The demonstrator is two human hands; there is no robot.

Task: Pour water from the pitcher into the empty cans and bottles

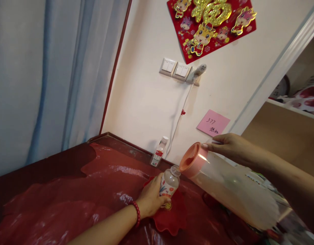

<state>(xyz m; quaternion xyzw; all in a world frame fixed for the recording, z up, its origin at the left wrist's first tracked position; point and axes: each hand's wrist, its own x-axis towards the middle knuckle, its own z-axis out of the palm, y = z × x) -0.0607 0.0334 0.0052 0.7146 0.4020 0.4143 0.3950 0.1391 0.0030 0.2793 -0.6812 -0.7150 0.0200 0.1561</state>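
Observation:
My left hand (152, 199), with a red bead bracelet at the wrist, is wrapped round a clear bottle (171, 180) with a printed fruit label and an uncapped mouth. The bottle stands over a red scallop-edged mat (169, 221). From the right, my right hand (224, 144) grips a frosted pitcher (230, 187) with an orange lid near its top; the handle is mostly hidden. The pitcher is tilted far over, its spout at the bottle's mouth. Whether liquid is flowing is too small to tell. A small white-capped bottle (159, 153) stands behind, near the wall.
A glossy red cover lies on the dark red table (70, 194). A white cord (176, 127) runs down the wall from a plug (199, 71) beside the switches (174, 69). Blue curtains (57, 68) hang left. Shelving (279, 129) and blurred items are at right.

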